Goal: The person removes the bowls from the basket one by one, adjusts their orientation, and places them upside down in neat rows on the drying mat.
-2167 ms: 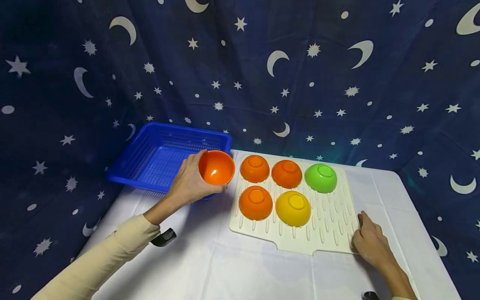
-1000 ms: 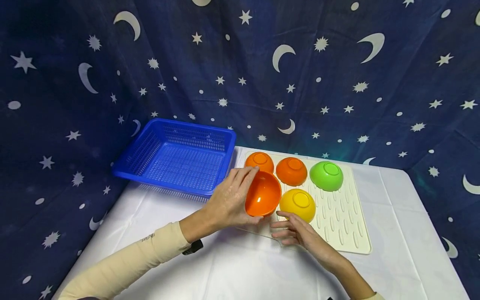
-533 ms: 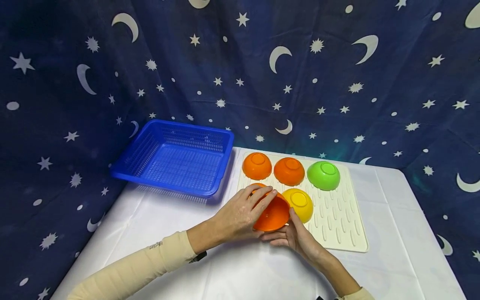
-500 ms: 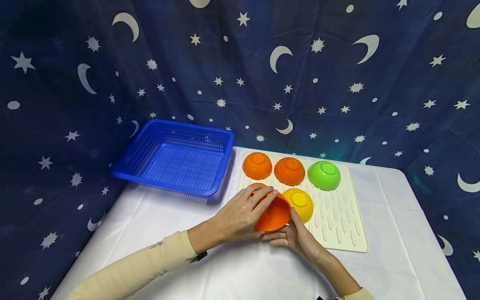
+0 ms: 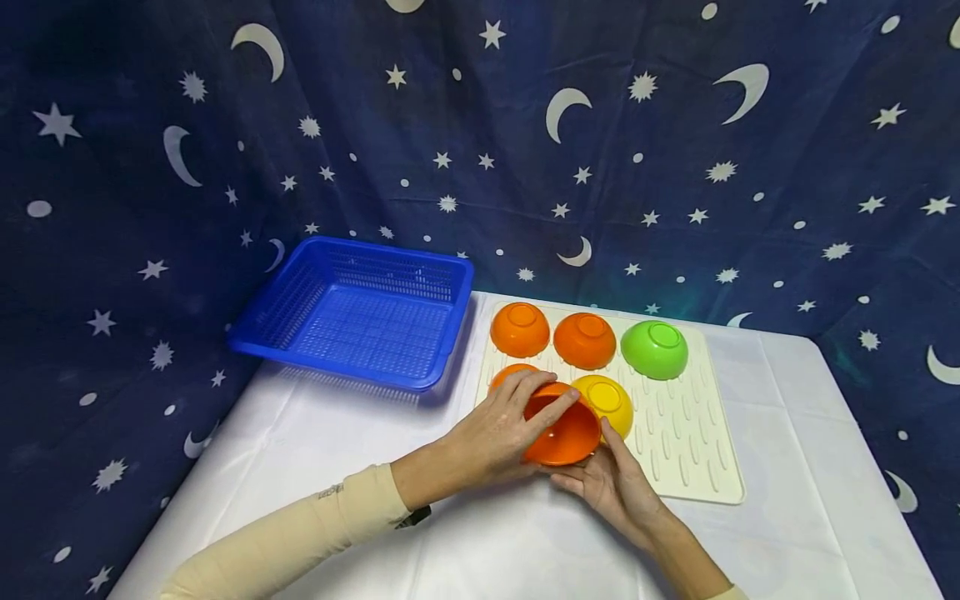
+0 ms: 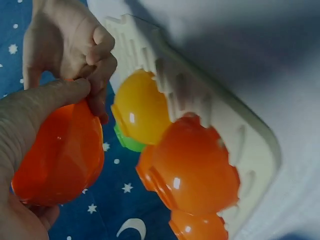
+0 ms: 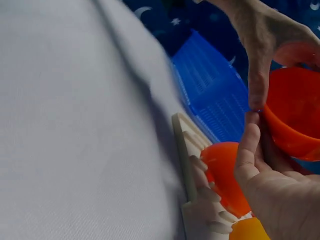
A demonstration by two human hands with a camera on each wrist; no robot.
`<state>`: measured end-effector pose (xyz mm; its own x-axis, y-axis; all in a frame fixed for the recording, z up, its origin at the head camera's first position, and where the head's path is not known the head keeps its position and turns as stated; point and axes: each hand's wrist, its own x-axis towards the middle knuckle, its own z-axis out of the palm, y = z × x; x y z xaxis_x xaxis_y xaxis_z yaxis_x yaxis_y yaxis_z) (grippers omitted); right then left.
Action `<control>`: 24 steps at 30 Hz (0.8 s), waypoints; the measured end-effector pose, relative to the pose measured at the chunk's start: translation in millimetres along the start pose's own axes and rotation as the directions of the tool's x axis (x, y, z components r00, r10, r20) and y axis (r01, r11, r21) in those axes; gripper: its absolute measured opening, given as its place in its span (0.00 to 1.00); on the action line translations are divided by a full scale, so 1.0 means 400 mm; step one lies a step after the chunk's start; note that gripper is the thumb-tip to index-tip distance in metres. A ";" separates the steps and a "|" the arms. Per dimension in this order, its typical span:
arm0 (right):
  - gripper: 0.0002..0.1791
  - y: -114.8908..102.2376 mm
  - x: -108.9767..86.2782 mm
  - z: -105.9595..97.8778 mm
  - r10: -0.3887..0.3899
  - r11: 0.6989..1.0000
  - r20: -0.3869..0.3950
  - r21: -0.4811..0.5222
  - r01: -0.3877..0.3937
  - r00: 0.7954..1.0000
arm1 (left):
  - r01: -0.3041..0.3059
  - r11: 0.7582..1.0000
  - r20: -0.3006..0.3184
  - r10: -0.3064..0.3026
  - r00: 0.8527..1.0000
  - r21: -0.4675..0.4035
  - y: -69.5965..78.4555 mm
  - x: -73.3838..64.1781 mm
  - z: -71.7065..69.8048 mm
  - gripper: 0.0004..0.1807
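Observation:
An orange bowl [image 5: 566,442], its mouth tilted up toward me, is held between both hands above the front of a cream drying board [image 5: 693,454]. My left hand [image 5: 491,433] grips its left side, fingers over the rim. From the right and below, my right hand [image 5: 615,492] holds it with the thumb at the rim; its other fingers are partly hidden beneath. Upside down on the board sit a yellow bowl [image 5: 613,404], a green bowl [image 5: 654,352] and several orange bowls, one of which [image 5: 510,375] is mostly hidden behind my left hand.
At the back left of the white-covered table [image 5: 337,475] stands a blue perforated basket [image 5: 337,370] with nothing in it. A dark blue curtain [image 5: 495,108] with moons and stars hangs behind the table and along its left side.
The left hand has brought the orange bowl rightward from beside the basket to over the board. The right hand has left the board's right edge and taken hold of the bowl too.

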<state>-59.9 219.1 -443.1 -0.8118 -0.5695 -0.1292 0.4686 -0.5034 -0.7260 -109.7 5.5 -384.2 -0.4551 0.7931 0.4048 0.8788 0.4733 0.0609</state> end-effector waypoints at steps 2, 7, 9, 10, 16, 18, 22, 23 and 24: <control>0.34 -0.003 -0.008 -0.006 -0.012 0.997 0.003 0.083 0.012 1.000 | 0.007 1.000 -0.011 -0.007 1.000 -0.007 0.005 0.012 -0.002 0.54; 0.32 -0.021 -0.035 -0.027 -0.025 0.987 -0.006 0.162 0.026 1.000 | 0.012 1.000 -0.055 -0.011 0.998 0.010 0.023 0.040 0.005 0.44; 0.31 -0.032 -0.048 -0.034 -0.038 0.989 -0.026 0.139 0.041 0.999 | 0.010 1.000 -0.071 -0.009 0.997 0.021 0.032 0.048 0.011 0.40; 0.30 -0.037 -0.055 -0.036 -0.049 0.992 -0.041 0.111 0.053 0.998 | 0.013 1.000 -0.081 -0.011 0.997 0.024 0.037 0.052 0.013 0.39; 0.29 -0.093 -0.090 -0.022 -0.160 0.962 -0.163 -0.246 0.117 0.974 | 0.053 0.999 -0.143 -0.054 0.988 -0.007 0.066 0.079 0.019 0.34; 0.29 -0.113 -0.101 -0.016 -0.195 0.926 -0.224 -0.363 0.104 0.955 | 0.067 0.998 -0.151 -0.069 0.986 -0.020 0.077 0.088 0.024 0.34; 0.29 -0.142 -0.122 -0.010 -0.266 0.881 -0.333 -0.464 0.088 0.905 | 0.089 0.994 -0.170 -0.099 0.980 -0.063 0.103 0.107 0.044 0.34; 0.28 -0.145 -0.127 -0.012 -0.293 0.874 -0.347 -0.476 0.102 0.891 | 0.092 0.992 -0.182 -0.106 0.978 -0.082 0.109 0.112 0.051 0.34; 0.27 -0.148 -0.131 -0.014 -0.325 0.863 -0.346 -0.490 0.126 0.880 | 0.097 0.990 -0.196 -0.116 0.974 -0.104 0.115 0.117 0.057 0.34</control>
<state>-47.0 282.4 -397.4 -0.9874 -0.1124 -0.1117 0.1314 -0.1876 -0.9734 -94.1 73.2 -383.2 -0.5172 0.6418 0.5663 0.8404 0.5059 0.1942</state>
